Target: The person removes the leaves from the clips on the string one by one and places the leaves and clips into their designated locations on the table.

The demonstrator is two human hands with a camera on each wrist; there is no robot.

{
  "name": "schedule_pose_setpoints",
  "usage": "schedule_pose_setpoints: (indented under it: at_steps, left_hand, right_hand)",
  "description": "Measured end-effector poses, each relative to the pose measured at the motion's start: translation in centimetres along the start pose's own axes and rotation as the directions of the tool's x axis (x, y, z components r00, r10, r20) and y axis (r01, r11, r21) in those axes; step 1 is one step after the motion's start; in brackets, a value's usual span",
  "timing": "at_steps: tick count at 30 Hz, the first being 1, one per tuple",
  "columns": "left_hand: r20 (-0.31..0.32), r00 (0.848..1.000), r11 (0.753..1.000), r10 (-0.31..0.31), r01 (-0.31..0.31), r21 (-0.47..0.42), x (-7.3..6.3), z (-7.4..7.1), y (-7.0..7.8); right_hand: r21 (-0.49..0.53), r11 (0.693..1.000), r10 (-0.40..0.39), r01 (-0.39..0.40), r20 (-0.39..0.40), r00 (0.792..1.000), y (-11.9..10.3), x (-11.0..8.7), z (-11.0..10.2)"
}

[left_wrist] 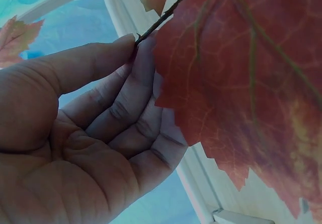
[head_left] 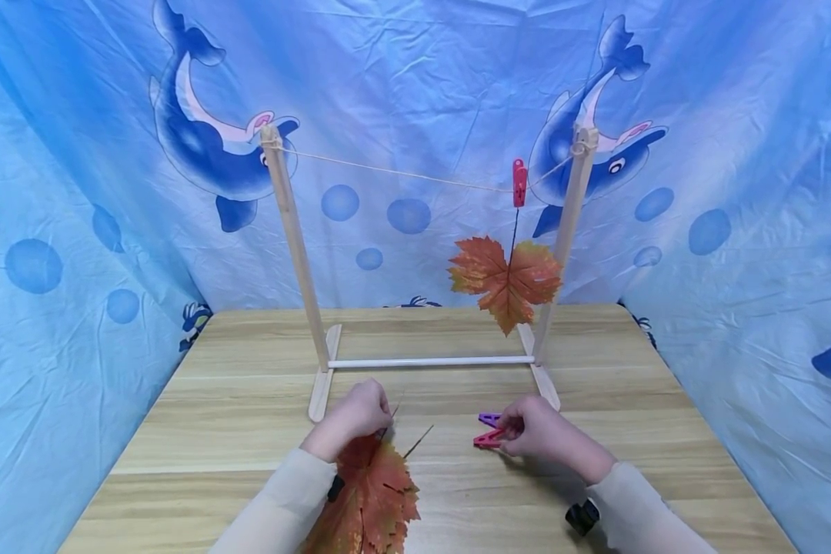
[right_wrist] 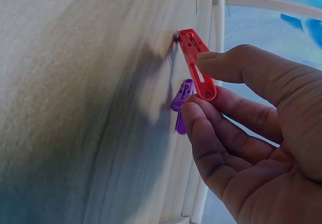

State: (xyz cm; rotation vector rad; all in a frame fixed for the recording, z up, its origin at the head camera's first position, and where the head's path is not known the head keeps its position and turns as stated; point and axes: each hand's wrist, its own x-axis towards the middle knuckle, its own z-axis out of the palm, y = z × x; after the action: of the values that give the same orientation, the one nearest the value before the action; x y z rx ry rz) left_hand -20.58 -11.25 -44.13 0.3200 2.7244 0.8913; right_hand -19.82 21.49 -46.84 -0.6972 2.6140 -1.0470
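Note:
My left hand (head_left: 364, 408) pinches the dark stem (left_wrist: 162, 18) of an orange-red artificial maple leaf (left_wrist: 236, 83) between thumb and fingertips. Beneath the left forearm, more leaves (head_left: 381, 500) overlap on the table, one stem pointing up to the right. On the right, my right hand (head_left: 532, 428) holds a red clothespin (right_wrist: 193, 58) by its handle end, between thumb and fingers. Just past it a purple clothespin (right_wrist: 183, 95) lies on the tabletop. Another leaf (head_left: 508, 278) hangs by its stem from a string (head_left: 402, 174), held there by a red clothespin (head_left: 519, 183).
Two wooden posts (head_left: 294, 246) on flat feet carry the string, joined low down by a white rod (head_left: 429, 362). The frame stands at the back of the wood-grain table (head_left: 201, 431). Blue dolphin-print cloth (head_left: 402, 69) surrounds the table on the back and sides.

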Motion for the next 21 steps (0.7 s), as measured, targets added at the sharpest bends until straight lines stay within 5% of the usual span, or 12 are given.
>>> schedule_pose_setpoints:
  at_steps: [13,21]
  left_hand:
    - [-0.054,0.997,0.997,0.064,-0.061,0.048,0.5,1.3,-0.4]
    - [-0.049,0.998,0.999,0.050,-0.051,-0.001,0.4,1.7,-0.4]
  right_hand:
    - [-0.010,1.000,-0.003,0.003,-0.004,1.000,0.6,-0.1,0.4]
    - [-0.022,0.999,0.027,-0.027,-0.016,1.000,0.6,-0.1,0.6]
